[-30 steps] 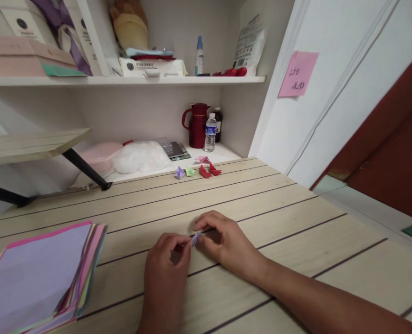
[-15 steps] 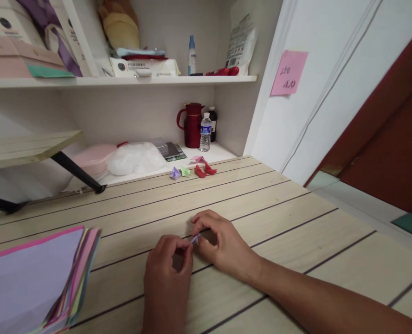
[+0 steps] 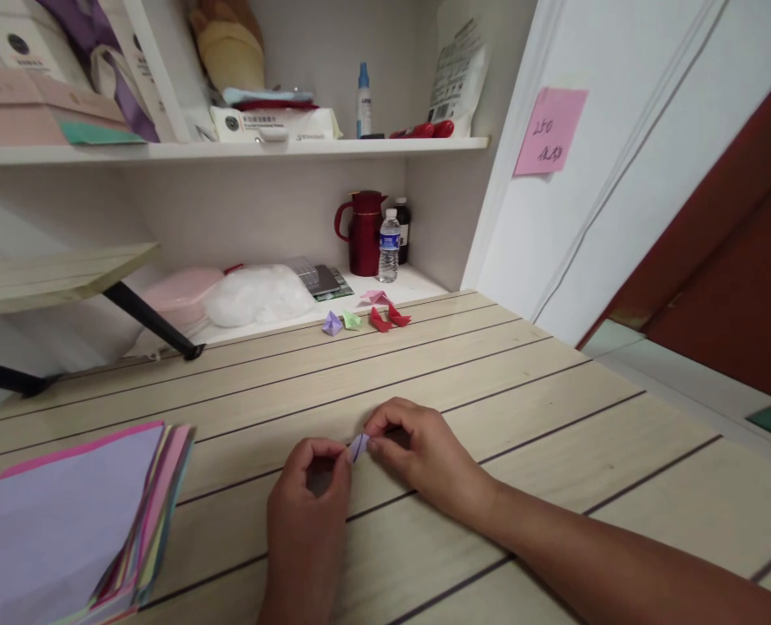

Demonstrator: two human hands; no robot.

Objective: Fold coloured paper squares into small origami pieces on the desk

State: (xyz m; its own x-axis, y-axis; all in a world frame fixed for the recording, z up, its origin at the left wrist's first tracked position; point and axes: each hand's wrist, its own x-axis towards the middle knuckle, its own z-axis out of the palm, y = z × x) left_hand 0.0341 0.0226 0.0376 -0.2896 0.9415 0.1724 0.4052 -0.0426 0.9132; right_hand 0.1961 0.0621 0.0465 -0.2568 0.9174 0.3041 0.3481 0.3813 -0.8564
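A small folded piece of purple paper (image 3: 359,447) is held just above the wooden table between my two hands. My left hand (image 3: 312,499) pinches its left edge between thumb and fingertips. From the other side my right hand (image 3: 428,451) pinches the right edge with thumb and index finger. Fingertips cover parts of the paper, so its full shape is hidden. Farther back on the table lie folded paper pieces: a purple one (image 3: 332,324), a green one (image 3: 352,321), a pink one (image 3: 376,298) and two red ones (image 3: 389,318).
At the left lies a stack of coloured paper sheets (image 3: 66,512), purple on top. Behind the table, a shelf holds a red jug (image 3: 365,234), a water bottle (image 3: 389,247) and a white plastic bag (image 3: 260,295). A raised wooden stand (image 3: 60,278) with black legs rises at the left.
The folded purple paper has turned to show more of its face. My right hand's thumb and index finger have closed onto its right edge. The view has shifted slightly.
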